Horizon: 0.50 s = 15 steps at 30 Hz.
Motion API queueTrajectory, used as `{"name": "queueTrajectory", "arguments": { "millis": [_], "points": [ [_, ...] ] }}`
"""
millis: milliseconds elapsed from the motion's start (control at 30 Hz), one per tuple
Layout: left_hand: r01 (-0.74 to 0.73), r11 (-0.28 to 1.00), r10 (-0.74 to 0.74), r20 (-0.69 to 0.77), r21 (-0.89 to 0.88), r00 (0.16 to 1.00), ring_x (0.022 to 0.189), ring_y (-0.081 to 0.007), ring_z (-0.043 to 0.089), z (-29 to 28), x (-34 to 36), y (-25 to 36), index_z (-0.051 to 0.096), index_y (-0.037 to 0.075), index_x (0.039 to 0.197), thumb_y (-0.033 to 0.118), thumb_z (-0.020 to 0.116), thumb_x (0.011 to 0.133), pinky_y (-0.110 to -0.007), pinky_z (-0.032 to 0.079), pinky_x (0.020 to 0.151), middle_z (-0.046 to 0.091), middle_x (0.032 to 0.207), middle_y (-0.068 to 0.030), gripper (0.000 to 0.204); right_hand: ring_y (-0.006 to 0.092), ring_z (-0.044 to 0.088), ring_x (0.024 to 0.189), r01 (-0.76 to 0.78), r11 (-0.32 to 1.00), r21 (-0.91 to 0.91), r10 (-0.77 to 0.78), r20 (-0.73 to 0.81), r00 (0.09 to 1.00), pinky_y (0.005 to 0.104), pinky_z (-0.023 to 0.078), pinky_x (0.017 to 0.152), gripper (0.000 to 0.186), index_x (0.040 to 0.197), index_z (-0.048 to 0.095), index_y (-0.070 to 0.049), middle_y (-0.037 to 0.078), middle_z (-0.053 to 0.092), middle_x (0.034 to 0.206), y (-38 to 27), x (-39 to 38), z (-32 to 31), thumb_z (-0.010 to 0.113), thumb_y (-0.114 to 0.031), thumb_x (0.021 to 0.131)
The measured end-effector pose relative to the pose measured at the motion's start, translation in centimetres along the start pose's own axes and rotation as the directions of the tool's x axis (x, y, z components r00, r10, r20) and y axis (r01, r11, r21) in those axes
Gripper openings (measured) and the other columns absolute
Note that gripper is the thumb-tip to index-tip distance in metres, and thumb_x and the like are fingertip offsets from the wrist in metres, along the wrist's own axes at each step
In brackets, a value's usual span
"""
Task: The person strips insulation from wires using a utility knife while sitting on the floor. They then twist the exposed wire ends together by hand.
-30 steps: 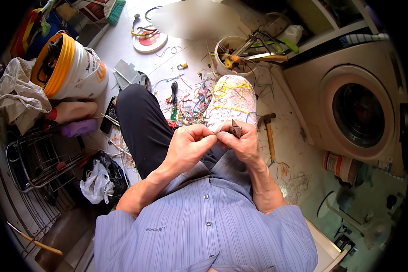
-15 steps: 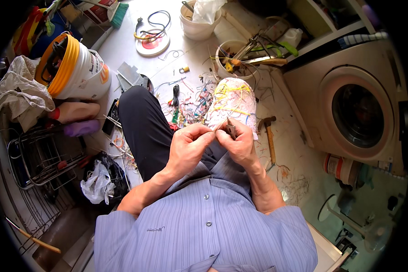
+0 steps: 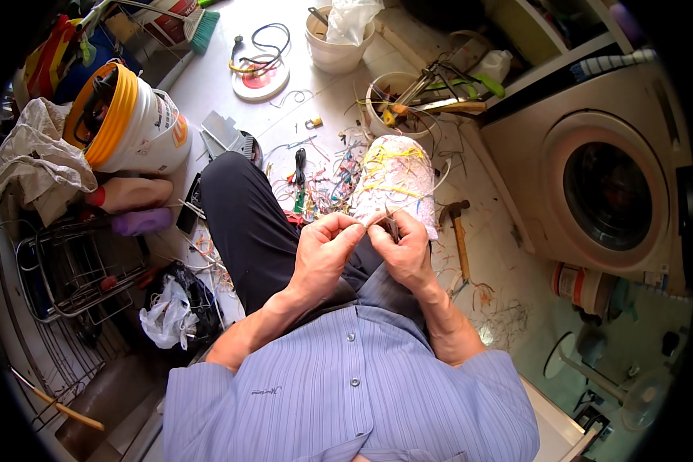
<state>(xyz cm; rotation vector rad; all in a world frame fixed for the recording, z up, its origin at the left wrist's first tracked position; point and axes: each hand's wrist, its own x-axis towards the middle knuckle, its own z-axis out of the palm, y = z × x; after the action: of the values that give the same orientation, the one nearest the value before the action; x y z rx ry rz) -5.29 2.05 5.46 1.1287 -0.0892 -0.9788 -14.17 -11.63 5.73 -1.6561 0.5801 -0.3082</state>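
Note:
My left hand [image 3: 323, 252] is closed in a pinch on a thin pale wire, in front of my lap. Right beside it, fingertips almost meeting, my right hand [image 3: 404, 251] closes round a dark metal tool with a pointed tip [image 3: 393, 228], perhaps pliers; the fingers hide most of it. A pale length of wire [image 3: 443, 175] arcs up beyond the right hand. Just past the hands, a pinkish-white cloth pad [image 3: 414, 202] covers my right knee, and yellow wires [image 3: 393, 158] lie across it.
A heap of coloured wire scraps [image 3: 333, 179] spreads on the floor between my knees. A hammer [image 3: 459, 239] lies right of the pad. Beyond stand a bucket of tools [image 3: 379, 123] and a white bucket [image 3: 339, 55]; a washing machine [image 3: 516, 165] is at right, a yellow-rimmed bucket [image 3: 150, 142] at left.
The pale wire now arcs out over the right side of the pad, where it did not show before. Both hands stay close together, with the right hand's grip on the tool slightly turned.

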Motion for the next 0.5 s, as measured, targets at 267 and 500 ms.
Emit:
{"name": "queueTrajectory", "arguments": {
  "millis": [267, 500],
  "points": [
    [0.067, 0.990, -0.072, 0.030, 0.124, 0.997, 0.055, -0.0007, 0.044, -0.6, 0.2, 0.7, 0.067, 0.001, 0.092, 0.011, 0.065, 0.094, -0.019, 0.033, 0.050, 0.059, 0.071, 0.0045, 0.010, 0.0057, 0.049, 0.061, -0.013, 1.000, -0.009, 0.013, -0.003, 1.000, 0.0261, 0.043, 0.055, 0.008, 0.088, 0.064, 0.001, 0.001, 0.058, 0.068, -0.3, 0.1, 0.4, 0.063, -0.006, 0.089],
    [-0.002, 0.971, -0.004, 0.022, 0.240, 1.000, 0.060, 0.0002, 0.047, 0.2, 0.6, 0.3, 0.066, 0.001, 0.089, 0.007, 0.066, 0.092, -0.019, 0.034, 0.051, 0.060, 0.072, 0.0047, 0.007, 0.0049, 0.048, 0.064, -0.055, 0.997, 0.062, 0.055, 0.002, 0.998, 0.0253, 0.042, 0.056, 0.009, 0.089, 0.064, 0.001, -0.001, 0.057, 0.070, 0.2, 0.1, -0.3, 0.063, -0.008, 0.089]
  ]
}}
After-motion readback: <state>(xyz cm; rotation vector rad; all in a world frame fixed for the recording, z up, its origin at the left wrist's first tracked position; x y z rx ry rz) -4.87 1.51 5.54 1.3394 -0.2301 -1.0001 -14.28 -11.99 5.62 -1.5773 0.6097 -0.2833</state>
